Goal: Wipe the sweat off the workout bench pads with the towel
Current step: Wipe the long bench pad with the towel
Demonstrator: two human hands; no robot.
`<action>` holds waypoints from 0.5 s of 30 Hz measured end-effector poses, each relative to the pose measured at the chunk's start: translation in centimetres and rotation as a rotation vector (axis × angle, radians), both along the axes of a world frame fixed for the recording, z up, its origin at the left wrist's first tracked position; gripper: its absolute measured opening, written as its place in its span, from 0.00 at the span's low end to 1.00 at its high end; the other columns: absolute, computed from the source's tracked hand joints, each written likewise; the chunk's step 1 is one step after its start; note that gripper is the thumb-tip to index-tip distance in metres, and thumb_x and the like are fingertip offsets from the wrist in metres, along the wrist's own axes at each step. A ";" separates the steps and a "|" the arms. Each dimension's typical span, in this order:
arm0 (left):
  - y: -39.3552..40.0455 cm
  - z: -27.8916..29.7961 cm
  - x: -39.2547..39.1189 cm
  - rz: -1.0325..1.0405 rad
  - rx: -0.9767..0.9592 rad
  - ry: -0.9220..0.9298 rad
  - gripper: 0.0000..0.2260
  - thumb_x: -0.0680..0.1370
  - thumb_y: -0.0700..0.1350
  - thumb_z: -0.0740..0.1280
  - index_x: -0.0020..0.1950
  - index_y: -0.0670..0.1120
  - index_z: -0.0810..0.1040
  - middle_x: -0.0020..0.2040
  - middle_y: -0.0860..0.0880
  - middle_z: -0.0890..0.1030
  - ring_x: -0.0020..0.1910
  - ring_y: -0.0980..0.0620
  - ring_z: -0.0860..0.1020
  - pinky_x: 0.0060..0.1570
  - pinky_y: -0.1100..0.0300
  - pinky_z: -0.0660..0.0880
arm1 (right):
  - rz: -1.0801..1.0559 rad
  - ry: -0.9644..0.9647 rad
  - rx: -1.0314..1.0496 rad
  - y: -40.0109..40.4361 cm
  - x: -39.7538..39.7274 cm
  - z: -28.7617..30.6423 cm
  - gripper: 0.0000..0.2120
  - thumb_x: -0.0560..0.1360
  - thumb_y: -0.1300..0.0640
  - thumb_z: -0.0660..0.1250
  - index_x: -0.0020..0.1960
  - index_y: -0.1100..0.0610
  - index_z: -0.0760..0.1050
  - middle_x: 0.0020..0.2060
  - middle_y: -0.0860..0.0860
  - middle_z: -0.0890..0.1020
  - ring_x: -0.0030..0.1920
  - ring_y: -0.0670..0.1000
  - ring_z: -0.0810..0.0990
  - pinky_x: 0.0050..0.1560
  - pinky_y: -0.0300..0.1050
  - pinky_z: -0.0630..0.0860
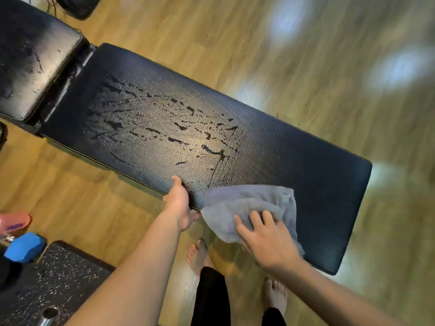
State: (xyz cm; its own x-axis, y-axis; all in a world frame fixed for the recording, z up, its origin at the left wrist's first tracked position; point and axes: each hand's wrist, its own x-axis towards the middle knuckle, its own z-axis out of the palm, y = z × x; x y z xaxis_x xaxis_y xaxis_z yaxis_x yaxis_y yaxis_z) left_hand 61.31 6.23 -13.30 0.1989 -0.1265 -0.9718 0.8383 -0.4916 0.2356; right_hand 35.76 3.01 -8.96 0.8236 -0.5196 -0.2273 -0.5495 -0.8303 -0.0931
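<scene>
A long black bench pad (306, 180) runs diagonally across the view, with streaks and drops of sweat (179, 128) over its middle. A shorter black pad (35, 67) adjoins it at the upper left and also looks wet. A grey towel (249, 203) lies crumpled on the long pad's near edge. My right hand (266, 241) presses flat on the towel with fingers spread. My left hand (180, 203) grips the pad's near edge just left of the towel, thumb on top.
Wooden floor (259, 43) surrounds the bench. A speckled black mat (61, 278) lies at the lower left with a blue dumbbell (23, 247) and a pink one (14, 223) beside it. My bare feet (197, 255) stand below the bench edge.
</scene>
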 end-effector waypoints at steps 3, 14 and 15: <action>-0.2 4.1 -1.1 -0.212 0.105 -0.219 0.20 0.80 0.58 0.59 0.65 0.46 0.63 0.58 0.44 0.78 0.48 0.40 0.83 0.45 0.41 0.81 | -0.093 -0.012 -0.095 -6.8 3.3 0.3 0.28 0.70 0.44 0.71 0.66 0.52 0.71 0.54 0.60 0.71 0.47 0.62 0.72 0.31 0.50 0.72; 1.8 2.9 5.3 -0.732 0.280 -0.439 0.29 0.85 0.56 0.43 0.55 0.37 0.76 0.41 0.41 0.85 0.32 0.44 0.80 0.35 0.57 0.74 | -0.430 -0.011 -0.131 -10.1 11.0 0.8 0.23 0.74 0.43 0.67 0.64 0.52 0.69 0.56 0.60 0.71 0.50 0.61 0.71 0.34 0.49 0.67; 1.8 3.0 5.4 -0.767 0.289 -0.438 0.29 0.85 0.56 0.43 0.53 0.37 0.76 0.39 0.42 0.85 0.31 0.44 0.79 0.34 0.58 0.73 | -0.361 -0.016 -0.100 -6.8 10.1 0.8 0.25 0.72 0.44 0.69 0.65 0.52 0.69 0.54 0.60 0.71 0.49 0.60 0.71 0.35 0.49 0.69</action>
